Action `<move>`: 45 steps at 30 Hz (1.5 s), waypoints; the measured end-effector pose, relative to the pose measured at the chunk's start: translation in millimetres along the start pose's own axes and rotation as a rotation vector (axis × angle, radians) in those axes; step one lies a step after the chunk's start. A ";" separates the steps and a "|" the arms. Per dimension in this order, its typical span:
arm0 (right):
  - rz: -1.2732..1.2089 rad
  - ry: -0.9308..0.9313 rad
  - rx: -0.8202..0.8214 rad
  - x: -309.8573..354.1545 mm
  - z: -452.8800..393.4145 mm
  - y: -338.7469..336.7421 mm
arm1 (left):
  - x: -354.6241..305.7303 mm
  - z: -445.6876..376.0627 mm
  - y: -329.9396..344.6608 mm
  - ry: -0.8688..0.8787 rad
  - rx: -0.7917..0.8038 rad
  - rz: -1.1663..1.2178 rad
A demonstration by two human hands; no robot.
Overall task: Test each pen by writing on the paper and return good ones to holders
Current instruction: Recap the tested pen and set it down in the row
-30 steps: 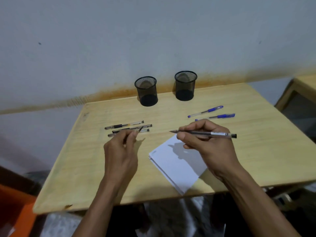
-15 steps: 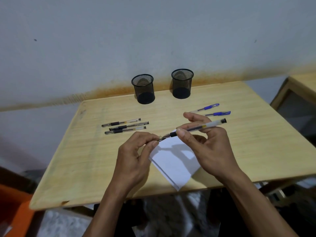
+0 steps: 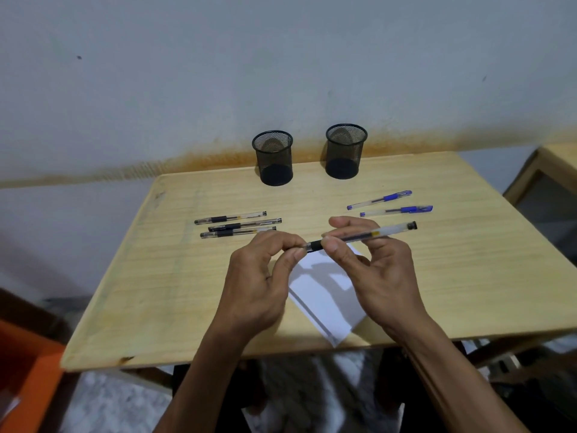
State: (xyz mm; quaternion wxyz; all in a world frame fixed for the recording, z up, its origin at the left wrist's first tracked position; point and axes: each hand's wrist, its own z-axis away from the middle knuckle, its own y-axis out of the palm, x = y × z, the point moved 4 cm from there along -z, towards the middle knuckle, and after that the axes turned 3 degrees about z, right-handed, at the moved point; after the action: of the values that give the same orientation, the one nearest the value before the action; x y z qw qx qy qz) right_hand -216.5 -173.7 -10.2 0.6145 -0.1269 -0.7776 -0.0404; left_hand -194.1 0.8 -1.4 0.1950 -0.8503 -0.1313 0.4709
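Observation:
I hold a clear-barrelled black pen (image 3: 390, 230) almost level above the white paper (image 3: 324, 301). My right hand (image 3: 381, 276) grips its barrel just behind the black grip. The thumb and fingers of my left hand (image 3: 259, 282) are pinched on the pen's tip end, and the tip itself is hidden between them. Three black pens (image 3: 237, 226) lie side by side on the left of the table. To the right lie two blue pens (image 3: 390, 203). Two black mesh holders, the left holder (image 3: 273, 157) and the right holder (image 3: 346, 150), stand at the back edge with no pens showing in them.
The wooden table (image 3: 468, 276) stands against a grey wall. Another wooden piece of furniture (image 3: 543, 189) sits at the right. An orange object (image 3: 22, 379) is on the floor at the lower left. The paper reaches the table's front edge.
My left hand left the three black pens with a small cap, came right and closed on the pen's tip. My right hand tilted the pen's rear end up.

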 end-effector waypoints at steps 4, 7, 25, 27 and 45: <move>-0.026 -0.011 0.039 1.8 -6.3 -2.9 | 0.7 -8.2 -5.6 -0.001 0.074 -0.057; -0.123 -0.020 -0.016 10.8 -13.4 -17.8 | 9.2 -11.4 -13.6 -0.026 0.156 -0.105; 0.701 -0.019 -0.159 -27.3 -54.5 11.6 | 80.1 -3.5 -17.6 -0.233 0.092 -0.526; 0.706 0.095 -0.176 -33.8 -69.0 21.3 | 91.9 -0.2 -15.2 -0.201 0.128 -0.602; 1.073 0.080 -0.070 -57.8 -127.5 77.9 | 124.5 6.5 -9.6 -0.236 0.151 -0.659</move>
State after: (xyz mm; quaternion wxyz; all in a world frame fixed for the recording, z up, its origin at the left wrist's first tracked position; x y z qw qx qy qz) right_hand -64.4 -135.0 -42.4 0.5734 -0.5250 -0.5778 0.2486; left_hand -135.0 61.4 -93.4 0.3823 -0.6852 -0.3850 0.4859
